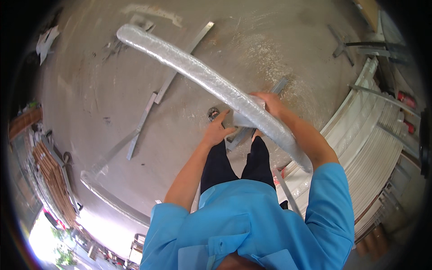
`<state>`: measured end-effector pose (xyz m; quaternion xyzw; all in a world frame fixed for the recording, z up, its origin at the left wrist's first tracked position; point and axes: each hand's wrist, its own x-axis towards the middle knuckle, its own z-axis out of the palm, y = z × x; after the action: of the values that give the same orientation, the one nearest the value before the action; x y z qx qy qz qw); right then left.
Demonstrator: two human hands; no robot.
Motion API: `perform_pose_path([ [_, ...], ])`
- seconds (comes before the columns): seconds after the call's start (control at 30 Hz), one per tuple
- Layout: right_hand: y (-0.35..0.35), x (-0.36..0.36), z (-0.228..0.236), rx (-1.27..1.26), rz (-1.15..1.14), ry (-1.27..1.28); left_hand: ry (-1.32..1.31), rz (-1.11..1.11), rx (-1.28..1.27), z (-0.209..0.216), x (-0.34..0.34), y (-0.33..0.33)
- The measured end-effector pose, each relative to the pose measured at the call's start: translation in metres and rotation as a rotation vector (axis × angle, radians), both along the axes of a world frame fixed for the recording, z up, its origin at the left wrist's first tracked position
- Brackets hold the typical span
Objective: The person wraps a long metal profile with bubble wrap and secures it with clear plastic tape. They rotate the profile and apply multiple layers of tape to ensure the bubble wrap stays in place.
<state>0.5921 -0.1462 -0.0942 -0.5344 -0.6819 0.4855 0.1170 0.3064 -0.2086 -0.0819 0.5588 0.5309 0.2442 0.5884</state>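
One long, rounded bar wrapped in shiny clear plastic [193,74] lies across the view, its one end at eleven o'clock and the other at four o'clock, beside the right forearm. Two bare hands are near its middle part. The left hand [219,129] is open, with thumb and fingers spread, just beside one pale grey-white smooth piece [242,119]; I cannot tell whether it is touching this piece. The right hand [272,104] is at one o'clock from the piece, on the far side of the bar, with fingers bent. The bar hides a part of it, so I cannot tell on what it is closed.

Three straight grey metal bars are on the floor: two at eleven o'clock [168,85], end near end, and one below the hands [279,85]. One small, dark, round object [213,113] is at ten o'clock from the left hand. A second wrapped bar [112,198] is at eight o'clock. One stack of long white panels [355,130] lies at three o'clock, with two red objects [407,99] beyond it.
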Motion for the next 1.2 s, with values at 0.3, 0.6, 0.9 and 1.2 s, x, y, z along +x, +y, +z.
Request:
perform_pose_path([
  [0.3,-0.004,-0.012,0.058,-0.89,-0.216,0.319,0.295,-0.199,-0.006,0.104,-0.036,-0.048],
  [0.6,-0.03,0.04,0.25,0.64,0.221,-0.092,-0.338,0.002,-0.311,0.232,0.065,0.052],
  [0.9,0.019,0.074,0.11,0.579,-0.321,-0.13,-0.303,0.001,-0.008,0.178,0.071,0.084],
  [1.2,-0.042,0.004,-0.033,-1.086,-0.491,0.829,0.008,0.021,-0.061,0.011,0.047,-0.054],
])
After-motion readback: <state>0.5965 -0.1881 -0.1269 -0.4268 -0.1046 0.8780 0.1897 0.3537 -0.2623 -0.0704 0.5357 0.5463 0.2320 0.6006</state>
